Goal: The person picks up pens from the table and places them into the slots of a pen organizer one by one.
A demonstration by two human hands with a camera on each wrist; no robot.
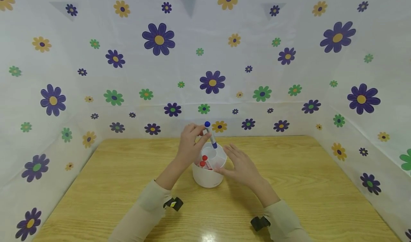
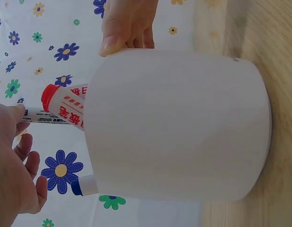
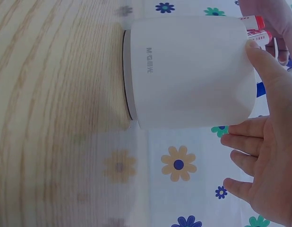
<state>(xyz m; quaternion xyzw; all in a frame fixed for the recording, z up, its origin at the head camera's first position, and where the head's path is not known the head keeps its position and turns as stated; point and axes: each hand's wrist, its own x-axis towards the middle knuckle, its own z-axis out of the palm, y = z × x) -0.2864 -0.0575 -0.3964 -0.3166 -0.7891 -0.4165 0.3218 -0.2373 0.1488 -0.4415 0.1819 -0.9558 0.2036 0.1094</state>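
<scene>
A white round pen holder (image 1: pixel 208 177) with compartments stands on the table. My left hand (image 1: pixel 189 142) pinches a blue whiteboard marker (image 1: pixel 211 135) between thumb and fingers, tilted above the holder. Its lower blue end is over the holder's opening. Two red-capped markers (image 1: pixel 204 160) lean inside the front compartment. Another blue-capped marker (image 2: pixel 84 185) pokes out past the rim in the left wrist view. On the holder's right side, my right hand (image 1: pixel 240 165) rests its thumb at the rim, the other fingers extended alongside. Part of the rim is hidden by the left hand.
The wood-grain table (image 1: pixel 128 170) extends around the holder on all sides. A white cloth with printed flowers (image 1: pixel 186 56) hangs behind and along both sides. Dark straps with small mounts (image 1: pixel 173 203) sit at the wrists.
</scene>
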